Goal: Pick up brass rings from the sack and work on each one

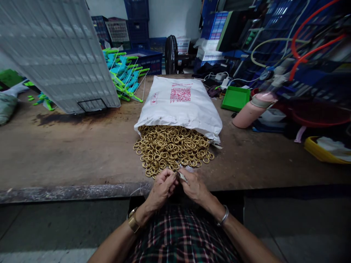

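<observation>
A heap of gold-coloured metal rings (pixel 170 146) spills from the open mouth of a white woven sack (pixel 164 104) printed with a red code. My left hand (pixel 163 185) is closed in a pinch at the near edge of the heap; the small thing at its fingertips is too hidden to name. Close beside it, my right hand (pixel 194 187) grips a small pale, flat, blade-like tool (pixel 182 177), its inner end near the left fingertips. Both hands are just above the table's front edge.
Left on the wooden table (pixel 82 153) stands a tilted grey ribbed panel (pixel 63 54), with green and blue plastic pieces (pixel 127 75) behind it. To the right are a green tray (pixel 236 98), a leaning pink bottle (pixel 253 109), a yellow basin (pixel 326 151) and red hoses (pixel 297 51).
</observation>
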Action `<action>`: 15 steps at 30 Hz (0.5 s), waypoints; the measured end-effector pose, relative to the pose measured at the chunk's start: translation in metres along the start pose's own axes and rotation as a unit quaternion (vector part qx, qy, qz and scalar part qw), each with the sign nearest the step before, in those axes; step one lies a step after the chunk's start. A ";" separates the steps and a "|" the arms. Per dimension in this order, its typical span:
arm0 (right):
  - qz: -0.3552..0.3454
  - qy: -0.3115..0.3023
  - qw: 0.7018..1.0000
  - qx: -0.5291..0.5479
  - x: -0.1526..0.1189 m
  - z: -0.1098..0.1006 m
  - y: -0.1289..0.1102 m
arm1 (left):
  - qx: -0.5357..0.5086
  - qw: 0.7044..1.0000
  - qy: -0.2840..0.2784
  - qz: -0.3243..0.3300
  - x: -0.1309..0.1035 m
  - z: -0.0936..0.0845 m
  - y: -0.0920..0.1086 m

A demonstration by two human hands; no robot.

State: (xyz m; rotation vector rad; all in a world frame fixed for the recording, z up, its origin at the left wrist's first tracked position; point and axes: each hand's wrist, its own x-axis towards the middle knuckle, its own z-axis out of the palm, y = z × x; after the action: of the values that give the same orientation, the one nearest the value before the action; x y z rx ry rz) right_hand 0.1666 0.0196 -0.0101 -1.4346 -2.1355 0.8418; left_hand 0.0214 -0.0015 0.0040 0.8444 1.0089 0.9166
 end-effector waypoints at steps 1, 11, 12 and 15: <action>-0.001 -0.007 1.000 -0.012 -0.001 0.000 -0.002 | 0.005 1.000 0.002 0.002 0.000 0.000 0.001; 0.006 -0.048 0.997 -0.065 0.001 0.002 -0.006 | 0.079 0.995 0.022 0.055 0.002 -0.005 -0.004; 0.008 -0.050 0.996 -0.071 0.001 0.003 -0.005 | 0.085 0.994 0.025 0.061 0.001 -0.005 -0.004; 0.022 -0.052 0.994 -0.096 0.004 0.003 -0.001 | 0.094 0.993 0.010 0.075 -0.008 -0.003 -0.001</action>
State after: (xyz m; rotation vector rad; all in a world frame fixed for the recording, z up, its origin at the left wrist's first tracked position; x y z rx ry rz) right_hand 0.1625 0.0221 -0.0115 -1.5689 -2.3258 0.7593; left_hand 0.0166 -0.0089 0.0044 1.0835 1.0723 0.9688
